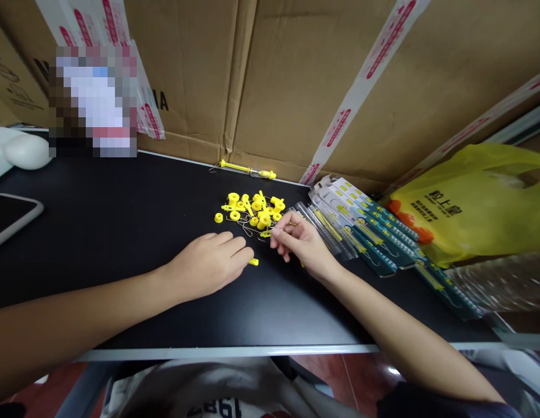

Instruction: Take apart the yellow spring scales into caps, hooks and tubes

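Note:
My left hand (213, 261) rests low over the black table, fingers curled. The end of a yellow plastic strip (253, 262) sticks out past its fingertips; the rest is hidden under the hand. My right hand (296, 241) is closed in a pinch at the near right edge of a pile of yellow plastic parts (256, 206). At its fingertips is a small yellow piece (265, 234) with thin wire beside it; whether it is gripped or only touched is unclear. Among the pile lie caps, rings, springs and wire hooks. Behind it lies an assembled yellow spring scale (241, 168).
Clear plastic tubes (324, 223) and printed spring-scale packages (374, 232) lie right of my right hand. Farther right is a yellow plastic bag (474, 203). A phone (13, 215) and a white rounded object (28, 151) are at left. Cardboard boxes (287, 87) stand behind the table.

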The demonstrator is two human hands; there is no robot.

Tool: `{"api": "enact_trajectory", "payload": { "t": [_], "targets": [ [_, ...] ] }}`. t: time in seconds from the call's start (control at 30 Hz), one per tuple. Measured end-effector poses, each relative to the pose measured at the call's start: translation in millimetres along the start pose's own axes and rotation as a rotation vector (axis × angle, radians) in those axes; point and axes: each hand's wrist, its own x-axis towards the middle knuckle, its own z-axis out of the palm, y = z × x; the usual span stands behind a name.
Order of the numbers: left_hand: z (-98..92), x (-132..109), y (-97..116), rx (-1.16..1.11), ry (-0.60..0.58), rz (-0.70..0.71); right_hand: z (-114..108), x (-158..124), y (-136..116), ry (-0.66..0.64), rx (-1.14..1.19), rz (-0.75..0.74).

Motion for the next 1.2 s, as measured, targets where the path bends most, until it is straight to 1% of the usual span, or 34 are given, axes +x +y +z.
{"api": "enact_trajectory", "payload": {
  "t": [0.07,0.1,0.23,0.33,0.4,0.5,0.57,0.67,0.7,0.77,0.83,0.87,1.03,1.2],
  "targets": [
    [1.7,-1,0,0.003,-0.013,-0.004,2,0,2,-0.003,-0.092,-0.040],
    [2.8,-1,0,0.005,-0.016,-0.006,3,0,3,0.008,-0.175,-0.083],
    [6.0,-3,0,0.007,0.003,0.004,5,4,9,0.051,-0.666,-0.355],
    [5.7,-4,0,0.002,0.038,0.033,5,7,12,0.012,-0.907,-0.499],
    [4.6,-4,0,0.008,0.071,0.053,5,8,13,-0.005,-0.990,-0.545],
    [2.8,-3,1,0.016,0.132,0.086,5,8,13,0.007,-1.073,-0.528],
    [1.8,-2,1,0.004,0.179,0.118,6,5,11,0.017,-1.071,-0.497],
    [-0.9,-1,2,-0.048,0.279,0.199,8,0,5,-0.017,-0.950,-0.502],
    [-2.4,0,3,-0.077,0.312,0.235,9,-2,2,-0.055,-0.889,-0.516],
    [-5.8,1,4,-0.143,0.355,0.310,13,-7,-2,-0.175,-0.765,-0.540],
    [-9.2,1,5,-0.208,0.367,0.372,17,-12,-5,-0.284,-0.670,-0.550],
    [-10.6,1,6,-0.232,0.365,0.395,19,-15,-5,-0.312,-0.637,-0.553],
    [-13.7,4,12,-0.263,0.369,0.505,28,-22,-3,-0.331,-0.575,-0.575],
    [-12.8,3,14,-0.263,0.370,0.567,26,-22,-5,-0.319,-0.573,-0.606]
  ]
}}
